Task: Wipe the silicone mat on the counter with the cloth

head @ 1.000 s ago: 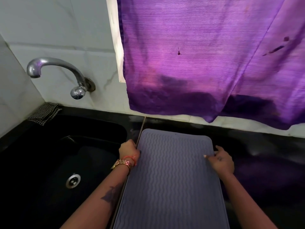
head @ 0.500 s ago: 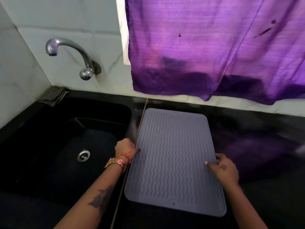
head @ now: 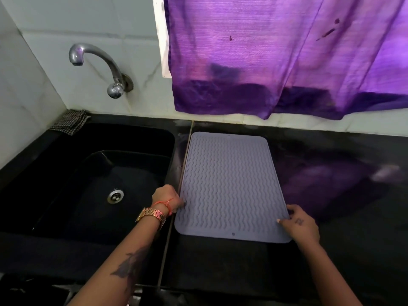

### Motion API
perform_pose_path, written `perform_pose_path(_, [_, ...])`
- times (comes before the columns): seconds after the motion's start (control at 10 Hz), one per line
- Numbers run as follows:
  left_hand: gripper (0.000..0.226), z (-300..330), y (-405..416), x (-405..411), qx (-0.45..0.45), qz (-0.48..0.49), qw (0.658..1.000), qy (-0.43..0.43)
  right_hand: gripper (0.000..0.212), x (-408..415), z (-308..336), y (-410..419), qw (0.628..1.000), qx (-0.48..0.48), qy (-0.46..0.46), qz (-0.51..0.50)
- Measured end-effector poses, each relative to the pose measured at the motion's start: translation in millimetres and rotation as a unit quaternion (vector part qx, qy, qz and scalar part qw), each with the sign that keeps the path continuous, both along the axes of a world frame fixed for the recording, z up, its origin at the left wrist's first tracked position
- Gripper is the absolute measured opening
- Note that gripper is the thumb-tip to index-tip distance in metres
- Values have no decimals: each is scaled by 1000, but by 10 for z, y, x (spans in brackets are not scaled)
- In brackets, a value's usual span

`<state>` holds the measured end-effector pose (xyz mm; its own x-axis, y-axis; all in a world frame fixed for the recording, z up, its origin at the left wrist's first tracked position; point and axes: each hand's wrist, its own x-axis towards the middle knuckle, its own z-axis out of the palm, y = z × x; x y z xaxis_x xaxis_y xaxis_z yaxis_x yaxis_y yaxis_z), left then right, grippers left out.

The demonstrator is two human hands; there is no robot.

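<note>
Black stone runs under everything here: the sink (head: 99, 173) on your left holds only its metal drain (head: 115, 195), a checked cloth (head: 70, 121) sits folded on its far left corner under the tap (head: 99, 65), and the grey ribbed mat (head: 229, 186) lies flat on the counter (head: 331, 250) just right of the seam. Your left hand (head: 167, 200) pinches the mat's left edge near the front with curled fingers, and your right hand (head: 301, 225) grips the right edge near the front corner, thumb on top. Bare counter lies right of the mat and in front of it, while a purple curtain (head: 287, 58) hangs just above its far edge.
</note>
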<state>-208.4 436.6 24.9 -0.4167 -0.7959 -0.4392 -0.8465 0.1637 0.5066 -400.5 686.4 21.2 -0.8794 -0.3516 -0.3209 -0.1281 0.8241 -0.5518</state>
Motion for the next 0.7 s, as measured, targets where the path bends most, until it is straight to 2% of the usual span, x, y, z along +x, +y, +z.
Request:
perform_pose_path(0.1, [19,27,67,87,38,-7,999,-19,41,77,-55,120,999,-21,-18,-29])
perform_pose_path(0.2, [18,10,92,166,85,-5,996,-10,39,153,-90,231,993,-88,-52,-61])
perform_pose_path(0.3, [16,5,154,225,77,1,997,-13,38,229,-62,261,990,-110,-34,-77])
perform_pose_path(0.4, [30,-8,243,248,-62,-39,996,-43,34,332,10,213,997,37,71,7])
perform_pose_path(0.5, [36,-49,416,262,-134,-84,986,-45,46,424,-8,189,975,117,165,92])
perform_pose_path(0.6, [42,-68,583,265,-196,-97,976,-19,54,483,-53,176,967,36,219,128])
perform_pose_path(0.7, [46,-114,761,241,-267,-94,957,62,76,651,-75,76,953,-42,254,160])
